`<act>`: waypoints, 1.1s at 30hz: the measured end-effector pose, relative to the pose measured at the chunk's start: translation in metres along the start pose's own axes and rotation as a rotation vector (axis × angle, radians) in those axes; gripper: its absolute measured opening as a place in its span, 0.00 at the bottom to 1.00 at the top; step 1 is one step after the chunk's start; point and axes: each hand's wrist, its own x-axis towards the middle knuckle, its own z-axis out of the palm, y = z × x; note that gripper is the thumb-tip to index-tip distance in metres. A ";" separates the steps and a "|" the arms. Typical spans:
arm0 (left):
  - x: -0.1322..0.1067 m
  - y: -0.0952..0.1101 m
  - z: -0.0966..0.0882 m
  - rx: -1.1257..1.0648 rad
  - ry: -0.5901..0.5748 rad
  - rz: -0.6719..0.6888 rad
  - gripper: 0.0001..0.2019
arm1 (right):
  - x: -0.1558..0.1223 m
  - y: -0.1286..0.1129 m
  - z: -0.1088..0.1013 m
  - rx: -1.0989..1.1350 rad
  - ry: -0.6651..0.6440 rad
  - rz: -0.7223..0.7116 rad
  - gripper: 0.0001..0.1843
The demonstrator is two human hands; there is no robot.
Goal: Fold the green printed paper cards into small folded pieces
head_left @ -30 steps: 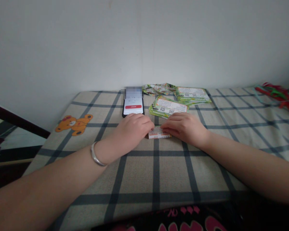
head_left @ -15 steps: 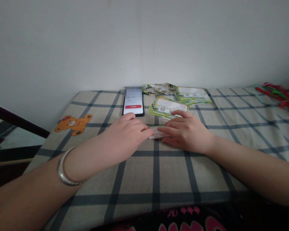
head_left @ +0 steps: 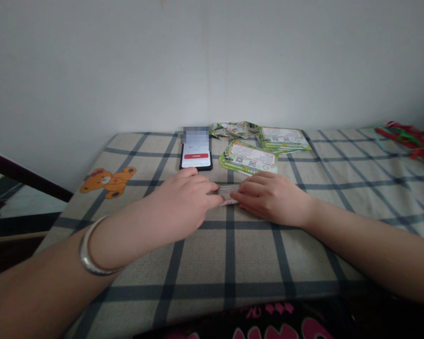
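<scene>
Held at both ends, a small printed paper (head_left: pixel 226 189) lies on the checked cloth (head_left: pixel 212 263) in the middle of the head view. From it, the left hand (head_left: pixel 185 200) sits at nine o'clock, thumb and finger closed about the near end. The right hand (head_left: pixel 268 197) sits at three, fingers bent over the other end and hiding it. Whether either thumb reaches underneath, I cannot tell.

Around the paper, the phone (head_left: pixel 196 163) lies at eleven o'clock, just beyond the left knuckles; the crumpled wrapper (head_left: pixel 233 131) at twelve; the near card stack (head_left: pixel 250 154) at one, the far card stack (head_left: pixel 283 137) between one and two.

As I judge it, uneven pressure could skew the paper, and a hard pull from both sides could tear it. The cloth might drag along and ruck beneath it. A careless left knuckle could nudge the phone; right fingers straying forward could spread the near cards.
</scene>
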 end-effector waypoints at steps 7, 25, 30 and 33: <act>-0.001 -0.002 -0.001 -0.036 0.032 0.014 0.18 | -0.004 0.000 0.003 0.018 -0.014 0.041 0.17; 0.004 -0.007 0.003 -0.102 0.075 0.106 0.12 | -0.006 0.003 0.004 0.077 0.064 -0.035 0.14; 0.008 -0.010 0.011 -0.130 0.130 0.119 0.11 | -0.005 0.002 0.007 0.119 0.079 -0.008 0.14; 0.012 -0.010 0.017 -0.170 0.182 0.044 0.10 | -0.005 0.004 0.011 0.206 0.119 0.040 0.14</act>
